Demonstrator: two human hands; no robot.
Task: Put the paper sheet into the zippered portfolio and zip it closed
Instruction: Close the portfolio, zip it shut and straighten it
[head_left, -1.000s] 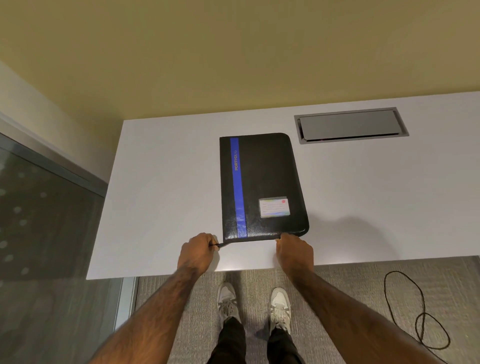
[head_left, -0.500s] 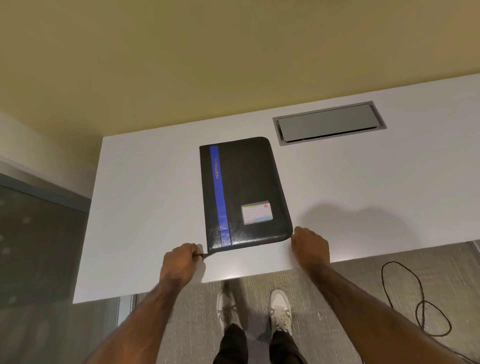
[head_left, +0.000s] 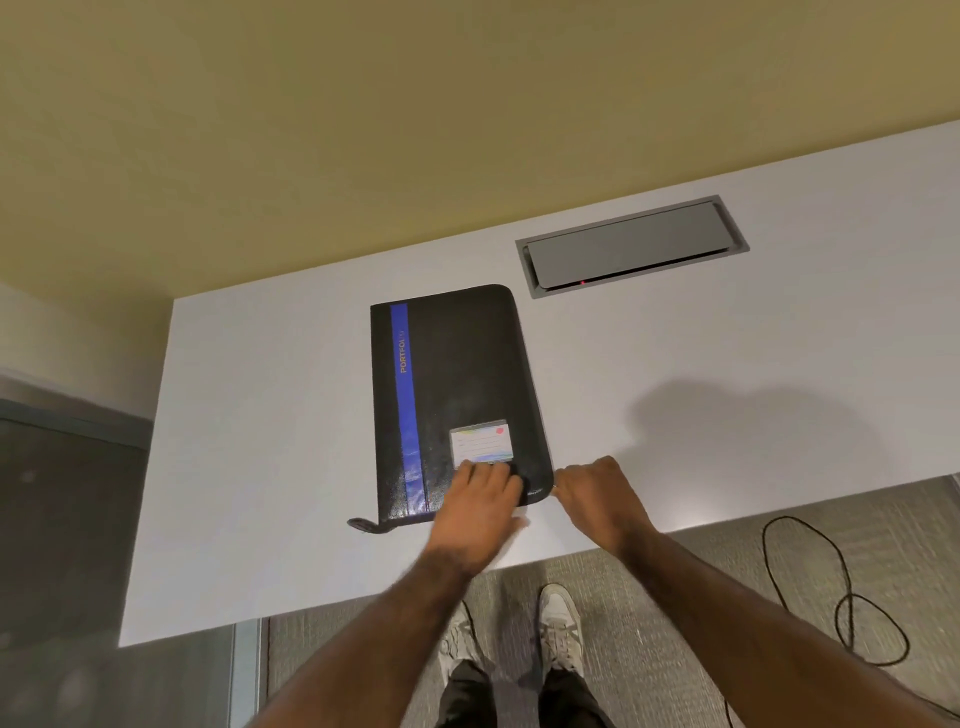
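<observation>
Portfolio (head_left: 457, 374), a black zippered leather-look case with a blue stripe, lies shut on the white table (head_left: 260, 415). Left hand (head_left: 480, 501) presses flat on its near end, fingers straight. Right hand (head_left: 597, 499) curls at its near right corner, seemingly pinching the small zip pull (head_left: 555, 486). Beyond its far right corner sits a grey metal hatch (head_left: 631, 247).

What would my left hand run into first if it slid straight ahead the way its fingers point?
The label card on the portfolio cover. The left hand lies flat on that cover, fingertips at the card's near edge, so it would likely slide onto it first.
</observation>
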